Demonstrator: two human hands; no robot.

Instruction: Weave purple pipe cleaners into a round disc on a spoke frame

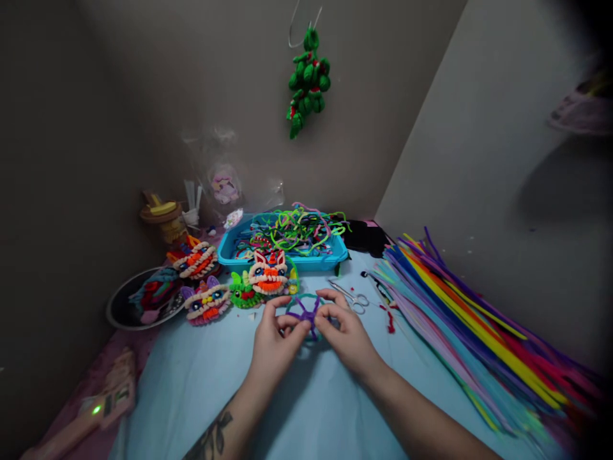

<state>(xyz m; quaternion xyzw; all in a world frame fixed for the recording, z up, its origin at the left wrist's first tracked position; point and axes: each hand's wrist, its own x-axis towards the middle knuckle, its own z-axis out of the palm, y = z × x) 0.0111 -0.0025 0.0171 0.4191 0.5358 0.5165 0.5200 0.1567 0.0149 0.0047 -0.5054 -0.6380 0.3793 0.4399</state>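
Observation:
Between my two hands is a round pipe-cleaner frame (306, 312), a teal ring with purple spokes that meet in the middle. My left hand (279, 335) pinches it from the left, thumb near the purple centre. From the other side my right hand (345, 332) grips it, with thumb and finger at the centre and another finger near the ring's upper edge. A pair of scissors (355, 298) lies just beyond my right hand. Past my left hand sits an orange and cream pipe-cleaner lion head (268, 273), beside a small green one (244, 291).
A blue tray (282, 263) of pipe-cleaner scraps stands at the back. Long coloured pipe cleaners (460, 319) cover the right side. At left are a metal bowl (115, 313), more lion heads (207, 301) and a pink device (117, 399) with a green light. Green pieces (310, 80) hang above.

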